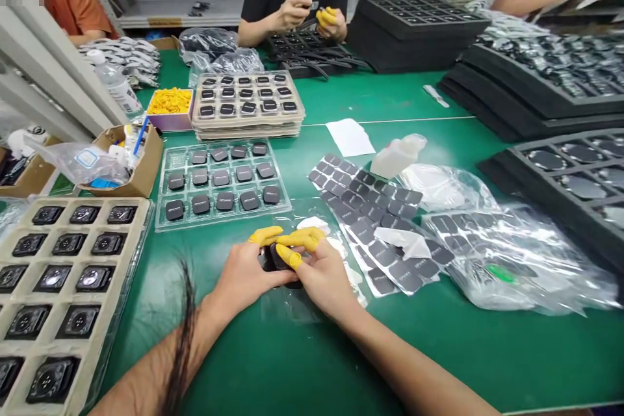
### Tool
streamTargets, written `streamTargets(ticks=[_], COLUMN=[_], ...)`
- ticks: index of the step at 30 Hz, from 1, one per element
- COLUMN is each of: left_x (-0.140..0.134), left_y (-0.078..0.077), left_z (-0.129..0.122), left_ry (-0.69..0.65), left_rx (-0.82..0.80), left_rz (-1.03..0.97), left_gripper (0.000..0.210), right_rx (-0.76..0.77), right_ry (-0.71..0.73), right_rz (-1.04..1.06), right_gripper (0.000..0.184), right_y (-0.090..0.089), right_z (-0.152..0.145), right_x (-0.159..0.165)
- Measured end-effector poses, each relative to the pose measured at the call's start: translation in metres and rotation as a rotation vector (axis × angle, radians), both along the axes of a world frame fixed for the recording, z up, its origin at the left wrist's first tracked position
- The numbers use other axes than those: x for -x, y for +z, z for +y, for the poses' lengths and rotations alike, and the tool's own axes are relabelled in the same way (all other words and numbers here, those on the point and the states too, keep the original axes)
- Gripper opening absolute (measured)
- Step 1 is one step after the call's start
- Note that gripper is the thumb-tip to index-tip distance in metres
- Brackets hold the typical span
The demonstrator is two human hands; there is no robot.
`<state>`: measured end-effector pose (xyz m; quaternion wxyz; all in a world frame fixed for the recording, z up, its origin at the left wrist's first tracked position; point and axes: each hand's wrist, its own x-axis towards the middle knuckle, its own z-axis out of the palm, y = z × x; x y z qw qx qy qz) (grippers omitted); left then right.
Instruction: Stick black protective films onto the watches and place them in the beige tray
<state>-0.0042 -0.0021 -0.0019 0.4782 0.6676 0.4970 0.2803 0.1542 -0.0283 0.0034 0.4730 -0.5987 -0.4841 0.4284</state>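
Both my hands meet over the green table, yellow finger cots on several fingertips. Between them is a black smartwatch case [278,258], largely covered by the fingers. My left hand [244,271] closes around its left side. My right hand [323,268] grips the other side, its yellow-capped thumb pressed on the case. Right of my hands lie overlapping sheets of dark square stickers [375,224], a crumpled white paper scrap [403,242] on top. Beyond my hands, a clear plastic tray [221,219] carries watch cases with dark square stickers on their faces.
At left, a beige tray [113,302] holds watch cases back side up. Behind stand a stacked tray [248,122], a box of yellow finger cots [169,104] and a cardboard box [146,166]. Plastic bags [517,260] and black foam trays [536,101] lie right. A co-worker [297,6] sits opposite.
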Motion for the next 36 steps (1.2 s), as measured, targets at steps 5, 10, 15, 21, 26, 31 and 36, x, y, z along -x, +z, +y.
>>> streamTargets(ticks=[5,10,15,21,26,31,36], left_x=[-0.001,-0.001,-0.001,0.003,0.017,0.014,0.003], left_y=[0.001,0.004,0.004,0.005,0.017,0.012,0.003], left_z=[-0.001,-0.002,-0.001,0.002,0.013,0.016,0.008], left_ry=[0.033,0.027,0.016,-0.032,-0.353,-0.216,0.048], left_rx=[-0.057,-0.052,-0.018,0.027,0.234,0.294,0.19], left_rz=[0.025,0.037,0.007,-0.137,-0.225,-0.29,-0.243], left_gripper=[0.048,0.043,0.041,0.048,0.054,0.062,0.059], right_rx=[-0.001,0.067,-0.088,-0.295,-0.074,-0.16,-0.252], right_ry=[-0.022,0.016,0.037,0.121,0.088,-0.037,0.107], right_rz=[-0.023,0.037,-0.061,-0.1,-0.036,-0.895,-0.911], right_gripper=[0.015,0.023,0.011,0.008,0.027,0.029,0.016], right_y=[-0.003,-0.006,-0.005,0.025,0.032,0.018,0.006], right_z=[-0.003,-0.004,-0.001,-0.007,-0.023,-0.014,0.029], right_x=[0.0,-0.005,-0.003,-0.038,-0.098,-0.089,-0.073])
